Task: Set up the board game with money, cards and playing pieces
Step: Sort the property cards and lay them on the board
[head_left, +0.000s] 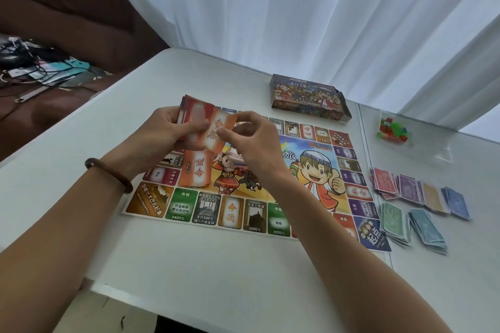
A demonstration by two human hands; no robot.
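A colourful paper game board (270, 192) lies flat on the white table (189, 259). Above its left part my left hand (167, 127) grips a stack of red and orange cards (193, 111). My right hand (249, 138) pinches the top orange card (217, 131) at its right edge. A small pile of orange cards (195, 170) rests on the board just below my hands. Sorted piles of paper money (416, 203) in red, purple, yellow, blue and green lie to the right of the board. A clear bag of small coloured playing pieces (392, 130) sits at the back right.
The open game box (308, 98) stands behind the board near the white curtain (297, 8). A brown sofa (54, 21) with cables and clutter (40, 67) lies to the left. A seam between two table tops runs along the board's right side.
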